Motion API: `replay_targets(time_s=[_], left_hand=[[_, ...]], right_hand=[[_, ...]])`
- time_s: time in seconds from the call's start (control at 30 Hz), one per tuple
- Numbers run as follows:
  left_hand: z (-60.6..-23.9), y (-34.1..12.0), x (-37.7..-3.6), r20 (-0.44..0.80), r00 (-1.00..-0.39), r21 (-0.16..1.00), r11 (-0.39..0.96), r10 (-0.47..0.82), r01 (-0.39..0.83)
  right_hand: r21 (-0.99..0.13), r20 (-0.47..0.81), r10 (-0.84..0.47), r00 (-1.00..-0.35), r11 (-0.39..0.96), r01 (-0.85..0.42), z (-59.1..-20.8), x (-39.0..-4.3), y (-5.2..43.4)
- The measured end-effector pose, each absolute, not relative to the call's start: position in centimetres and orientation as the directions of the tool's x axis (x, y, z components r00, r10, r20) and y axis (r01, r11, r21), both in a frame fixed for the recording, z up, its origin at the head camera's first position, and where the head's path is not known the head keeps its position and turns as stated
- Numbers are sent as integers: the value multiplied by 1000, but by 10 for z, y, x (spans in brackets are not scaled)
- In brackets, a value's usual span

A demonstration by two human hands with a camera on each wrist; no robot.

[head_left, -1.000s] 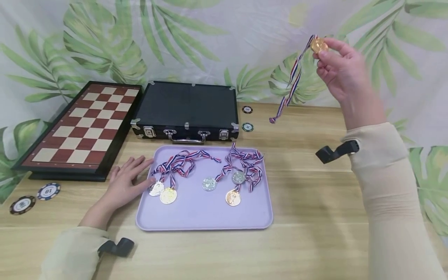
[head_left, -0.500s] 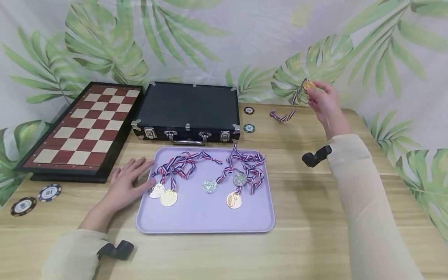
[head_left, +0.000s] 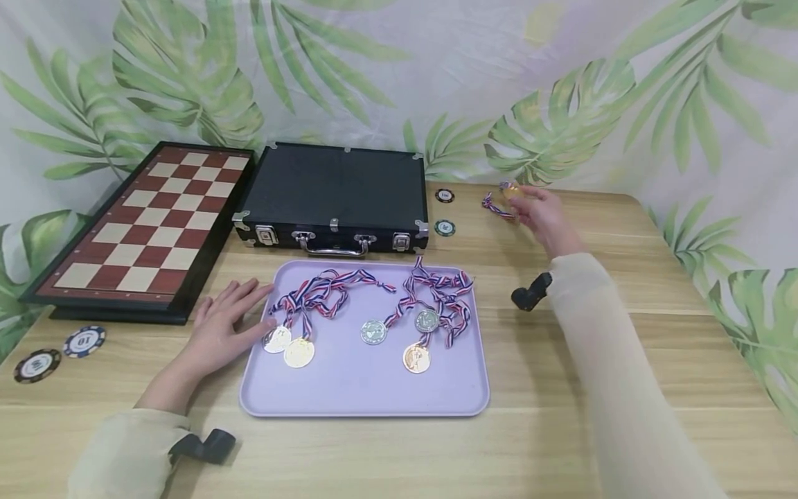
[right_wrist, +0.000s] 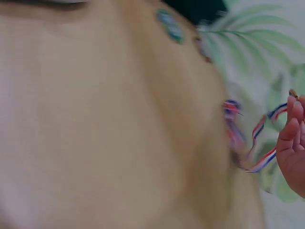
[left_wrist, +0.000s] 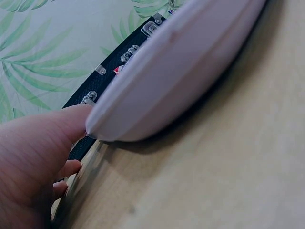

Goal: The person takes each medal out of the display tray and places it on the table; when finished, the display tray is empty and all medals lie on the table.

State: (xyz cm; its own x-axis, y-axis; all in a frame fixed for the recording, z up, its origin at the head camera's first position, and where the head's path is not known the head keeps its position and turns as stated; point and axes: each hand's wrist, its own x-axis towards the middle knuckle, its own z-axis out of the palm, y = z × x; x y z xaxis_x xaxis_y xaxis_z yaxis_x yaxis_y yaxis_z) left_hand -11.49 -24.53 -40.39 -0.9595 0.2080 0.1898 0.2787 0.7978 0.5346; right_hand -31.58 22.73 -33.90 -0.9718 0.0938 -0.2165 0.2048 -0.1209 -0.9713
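Right fingers (head_left: 522,202) pinch medal (head_left: 510,190); left fingers (head_left: 246,296) flat.

Change: your right hand (head_left: 541,211) descends from head height to tabletop, gold medal (head_left: 510,190) pinched; ribbon (head_left: 495,206) now bunches on wood.

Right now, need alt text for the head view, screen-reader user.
A person's right hand holds a gold medal with a striped ribbon low over the far side of a wooden table, while the left hand rests flat against a lilac tray holding five more medals. Behind the tray sit a closed black case and a chessboard.
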Motion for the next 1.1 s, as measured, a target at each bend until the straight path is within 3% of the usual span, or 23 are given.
replay_targets(time_s=[0.27, 0.4, 0.6, 0.83, 1.1], left_hand=[[-402, -244, -115, 184, -960, 536, 798, 210, 277], [-401, -244, -115, 185, -960, 536, 797, 212, 279], [-402, -244, -115, 182, -961, 539, 796, 210, 276], [-399, -244, -114, 176, -962, 544, 794, 207, 270], [-401, -243, -114, 184, -961, 547, 791, 207, 275]], right_hand=[[-955, -270, 4, -963, 121, 269, -379, -300, 211], [-945, -284, 15, -959, 168, 282, -386, -293, 209], [-950, -194, 20, -981, 245, 193, -395, -290, 205], [-899, -79, 46, -996, 429, 91, -399, -288, 198], [-820, -71, 40, -997, 567, 81, -394, -285, 195]])
